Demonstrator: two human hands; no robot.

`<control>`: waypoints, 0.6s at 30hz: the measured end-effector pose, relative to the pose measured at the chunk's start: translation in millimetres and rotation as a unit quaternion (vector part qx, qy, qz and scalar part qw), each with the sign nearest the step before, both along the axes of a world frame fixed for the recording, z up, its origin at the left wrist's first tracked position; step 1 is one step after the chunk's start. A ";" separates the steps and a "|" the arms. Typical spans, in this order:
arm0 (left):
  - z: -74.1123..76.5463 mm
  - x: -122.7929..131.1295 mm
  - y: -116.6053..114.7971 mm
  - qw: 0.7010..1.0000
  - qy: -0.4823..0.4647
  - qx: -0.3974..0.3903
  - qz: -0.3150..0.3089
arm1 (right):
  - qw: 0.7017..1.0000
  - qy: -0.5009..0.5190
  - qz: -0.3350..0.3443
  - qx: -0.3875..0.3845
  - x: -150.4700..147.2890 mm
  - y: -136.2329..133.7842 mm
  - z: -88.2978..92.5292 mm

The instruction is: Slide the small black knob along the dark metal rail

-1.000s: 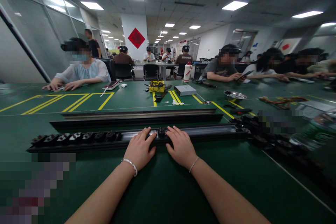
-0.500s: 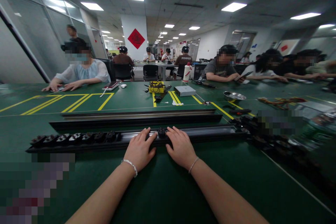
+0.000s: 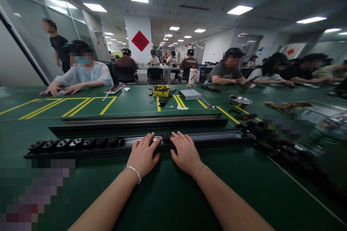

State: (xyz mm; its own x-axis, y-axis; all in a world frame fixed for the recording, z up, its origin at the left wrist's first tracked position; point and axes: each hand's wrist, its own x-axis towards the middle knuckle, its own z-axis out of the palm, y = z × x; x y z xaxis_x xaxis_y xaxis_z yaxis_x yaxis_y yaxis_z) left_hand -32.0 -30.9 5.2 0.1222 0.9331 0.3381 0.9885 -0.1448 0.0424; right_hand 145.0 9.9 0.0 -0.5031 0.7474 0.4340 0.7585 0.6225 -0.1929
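Observation:
A long black rail (image 3: 217, 136) lies across the green table, with several black modules (image 3: 88, 142) seated in a row in its left part. One more small black module (image 3: 166, 137) sits in the channel between my hands. My left hand (image 3: 143, 154) rests on the rail just left of that module, fingers apart. On its right side lies my right hand (image 3: 185, 152), fingers spread over the rail, fingertips close to the module. Neither hand is wrapped round anything.
Behind the rail lies a second black rail (image 3: 138, 125). More black modules (image 3: 287, 151) are heaped at the right, near a plastic bottle (image 3: 322, 133). A metal dish (image 3: 240, 99), a grey box (image 3: 189, 94) and a yellow box (image 3: 161, 90) stand farther back. People sit across the table.
The view has shifted slightly, while both hands keep their places on the rail. A standing person at the back left has moved left.

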 end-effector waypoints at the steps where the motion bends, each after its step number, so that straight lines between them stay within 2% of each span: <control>1: -0.2 0.1 0.0 1.000 0.004 0.004 0.001 | 1.000 -0.002 0.000 0.000 -0.1 -0.2 0.3; 18: 0.8 1.1 0.0 1.000 0.000 0.006 0.009 | 1.000 -0.004 -0.004 -0.013 0.6 0.3 1.7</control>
State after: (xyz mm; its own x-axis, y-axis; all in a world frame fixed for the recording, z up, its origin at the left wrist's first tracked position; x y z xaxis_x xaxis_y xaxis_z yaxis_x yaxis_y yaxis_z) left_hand -30.9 -30.9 6.0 0.1056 0.9311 0.3490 0.9910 -0.1276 0.0403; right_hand 145.6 10.2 1.7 -0.4994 0.7629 0.4105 0.7653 0.6106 -0.2038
